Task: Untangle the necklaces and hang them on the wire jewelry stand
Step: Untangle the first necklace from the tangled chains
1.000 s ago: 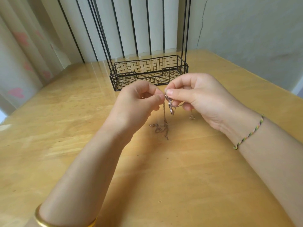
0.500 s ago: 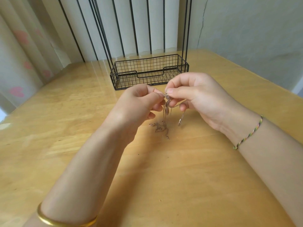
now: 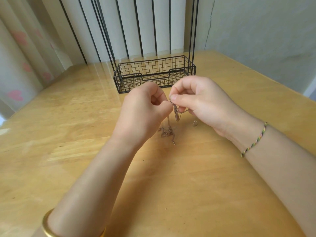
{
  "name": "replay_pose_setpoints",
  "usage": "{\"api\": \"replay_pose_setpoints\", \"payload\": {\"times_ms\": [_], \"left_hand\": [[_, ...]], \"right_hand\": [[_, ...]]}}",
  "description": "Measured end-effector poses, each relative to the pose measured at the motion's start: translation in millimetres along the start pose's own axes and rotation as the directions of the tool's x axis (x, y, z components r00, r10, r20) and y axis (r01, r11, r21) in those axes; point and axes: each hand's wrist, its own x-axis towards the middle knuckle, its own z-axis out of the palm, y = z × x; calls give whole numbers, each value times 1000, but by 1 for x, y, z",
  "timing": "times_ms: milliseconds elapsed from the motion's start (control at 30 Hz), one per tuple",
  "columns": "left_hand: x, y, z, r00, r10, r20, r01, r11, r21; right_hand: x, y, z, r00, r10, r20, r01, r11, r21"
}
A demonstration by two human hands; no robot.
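1. Gold bangle (image 3: 46,226) circles the left forearm at the near edge of view.
2. Pale, glossy wooden table (image 3: 188,194) spreads beneath both forearms; a multicoloured braided bracelet (image 3: 254,140) sits on the right wrist.
3. Fingers curled, the left hand (image 3: 142,113) pinches the tangled necklaces (image 3: 174,108) between thumb and forefinger.
4. From the opposite side, the right hand (image 3: 203,103) pinches the same knot, thumb tip against forefinger; the fingertips of the two hands nearly meet.
5. Position of the necklaces: the knot is held above the table between the hands. An oval pendant (image 3: 177,117) hangs just under it, and a loose heap of chain (image 3: 166,132) lies on the tabletop below. A second pendant (image 3: 195,123) shows under the right hand; whether it hangs or rests cannot be told.
6. Black wire jewelry stand (image 3: 153,75) stands beyond the hands, apart from them. Its mesh basket base rests on the table and its thin uprights (image 3: 193,31) rise out of view.
7. Pleated curtain (image 3: 25,48) with pink hearts hangs far left; a grey wall (image 3: 265,31) closes the right.
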Motion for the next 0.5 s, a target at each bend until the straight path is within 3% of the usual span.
{"api": "replay_pose_setpoints", "payload": {"times_ms": [133, 233, 333, 500], "left_hand": [[0, 0, 0, 998, 33, -55, -30, 998, 56], [1, -1, 1, 990, -131, -46, 120, 976, -182], [3, -1, -1, 940, -334, 71, 327, 821, -469], [5, 1, -1, 885, -419, 204, 449, 649, -614]], "right_hand": [[0, 1, 3, 1000, 7, 5, -7, 999, -32], [0, 0, 2, 1000, 15, 6, -14, 1000, -26], [0, -1, 0, 1000, 15, 16, -14, 1000, -19], [0, -2, 0, 1000, -7, 30, 9, 999, -41]]}}
